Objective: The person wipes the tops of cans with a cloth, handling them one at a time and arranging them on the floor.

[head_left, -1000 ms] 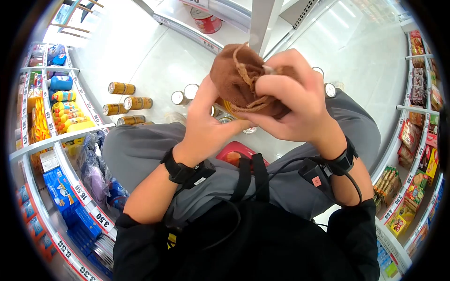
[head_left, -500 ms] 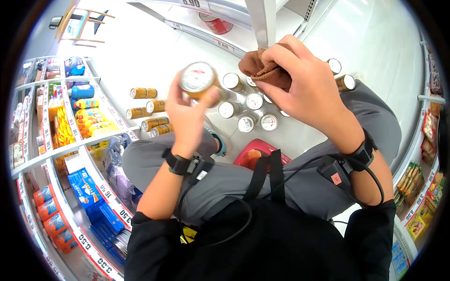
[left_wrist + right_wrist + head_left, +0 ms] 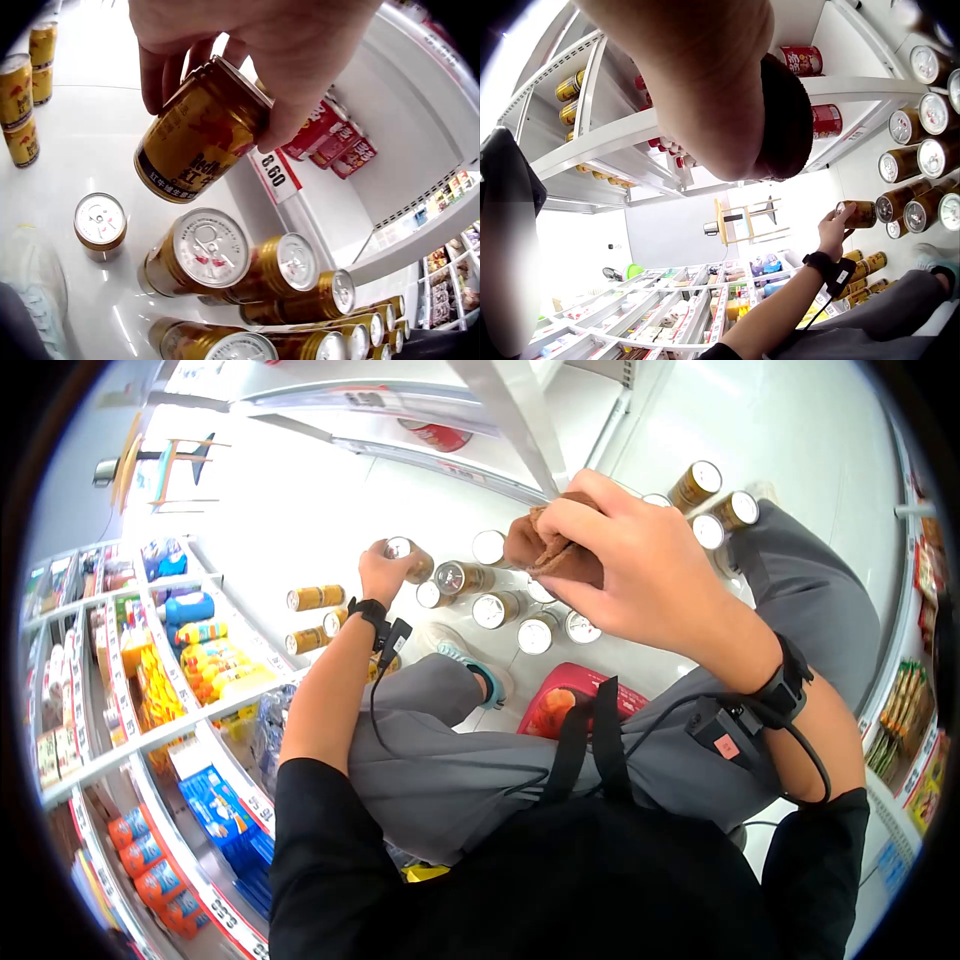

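Note:
My left hand [image 3: 383, 572] grips a gold Red Bull can [image 3: 199, 139] by its top end. The can is tilted and close over the floor in the left wrist view. A bunched brown cloth [image 3: 550, 550] is held between the thumb and fingers of my right hand [image 3: 645, 560], raised above a group of gold cans. In the right wrist view the dark brown cloth [image 3: 786, 124] hangs past the hand. Several cans [image 3: 492, 610] stand on the floor below, silver lids up. More gold cans [image 3: 315, 597], some stacked in twos, stand beyond the left hand.
A white shelf [image 3: 400, 405] with red cans [image 3: 437, 435] rises in front. Stocked shelves [image 3: 130, 755] run along the left, others [image 3: 905, 710] along the right. A red bag or box [image 3: 575, 700] lies between the legs. A shoe [image 3: 450, 647] is near the cans.
Earlier both hands were together at the cloth. My left hand then came away with a can and moved left and down toward the floor. The cloth stays in my right hand.

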